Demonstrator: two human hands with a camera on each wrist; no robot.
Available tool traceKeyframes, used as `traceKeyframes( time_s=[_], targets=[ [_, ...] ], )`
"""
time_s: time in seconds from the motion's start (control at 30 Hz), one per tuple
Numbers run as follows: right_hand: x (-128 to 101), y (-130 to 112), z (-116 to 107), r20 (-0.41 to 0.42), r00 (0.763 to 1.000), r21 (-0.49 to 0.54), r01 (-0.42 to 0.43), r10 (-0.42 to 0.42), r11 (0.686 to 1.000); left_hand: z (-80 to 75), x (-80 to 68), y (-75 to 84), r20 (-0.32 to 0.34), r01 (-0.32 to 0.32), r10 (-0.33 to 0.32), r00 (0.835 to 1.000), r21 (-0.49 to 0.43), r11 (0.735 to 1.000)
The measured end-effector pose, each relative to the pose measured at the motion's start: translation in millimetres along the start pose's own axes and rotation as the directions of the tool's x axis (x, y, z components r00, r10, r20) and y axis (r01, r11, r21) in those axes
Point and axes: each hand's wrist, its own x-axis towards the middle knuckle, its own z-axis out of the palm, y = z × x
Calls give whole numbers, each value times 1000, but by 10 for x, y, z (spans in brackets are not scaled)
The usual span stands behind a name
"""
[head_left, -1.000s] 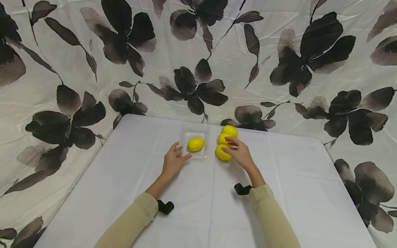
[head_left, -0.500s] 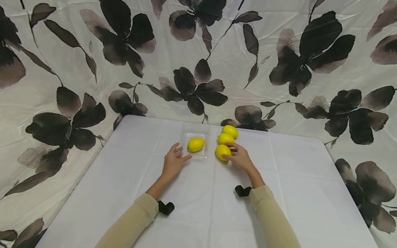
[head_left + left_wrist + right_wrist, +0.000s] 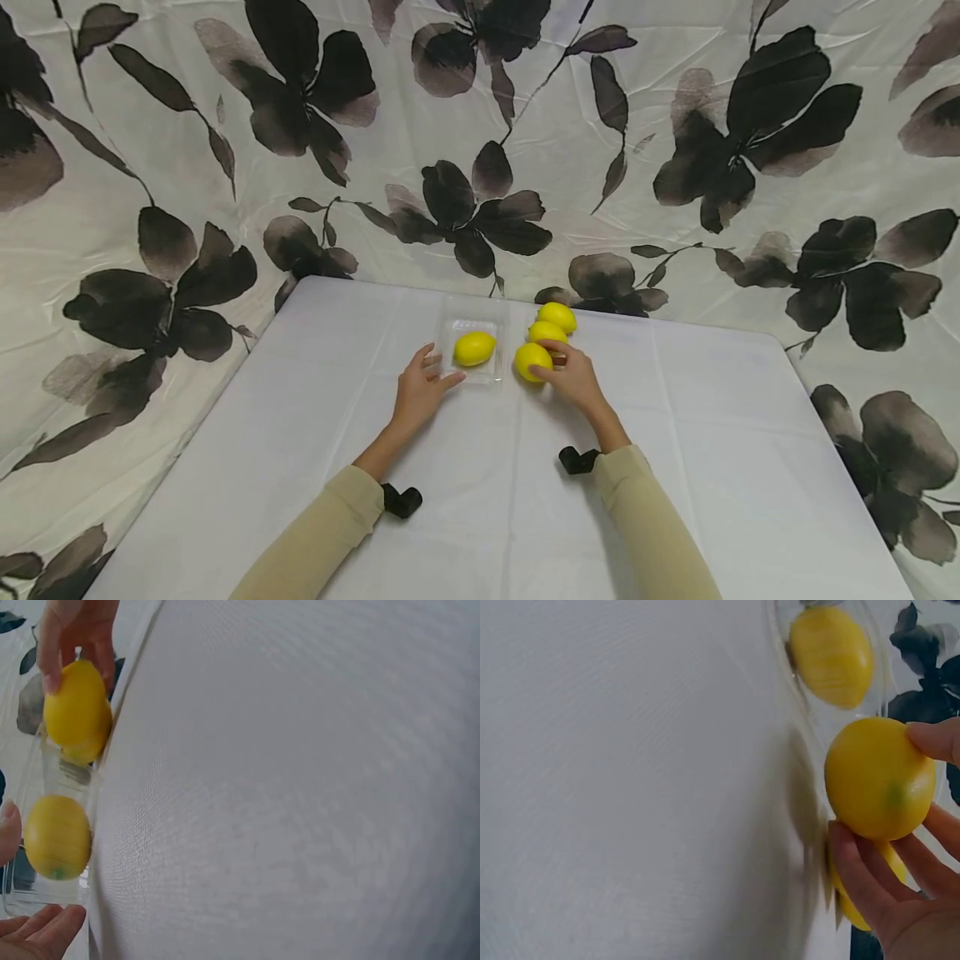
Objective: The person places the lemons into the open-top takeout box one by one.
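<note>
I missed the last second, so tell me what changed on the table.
The right hand closed round the nearest lemon and carried it left, toward the tray. The left hand stayed at the tray's corner; the tray's lemon and the two far lemons did not move.

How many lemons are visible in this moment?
4. One lemon lies in the clear tray; one is gripped by the right hand; two lie on the table behind it. None seems hidden.
</note>
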Motion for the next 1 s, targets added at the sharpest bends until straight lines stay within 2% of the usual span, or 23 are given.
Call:
traceKeyframes(
  time_s=[0.27, 0.43, 0.8, 1.0],
  targets=[
    [39, -94, -15, -35, 996, 34, 80, -78, 996, -4, 17, 14, -15, -5, 5, 1000, 3, 1000],
    [67, -165, -6, -30, 994, 68, 112, -110, 991, -14, 20, 25, -22, -14, 15, 1000, 12, 1000],
    [123, -377, 127, 56, 984, 86, 166, -171, 982, 4, 8, -13, -6, 1, -1, 1000, 4, 1000],
    [148, -465, 224, 89, 973, 62, 206, -211, 977, 17, 5, -9, -8, 5, -5, 1000, -12, 1000]
  ],
)
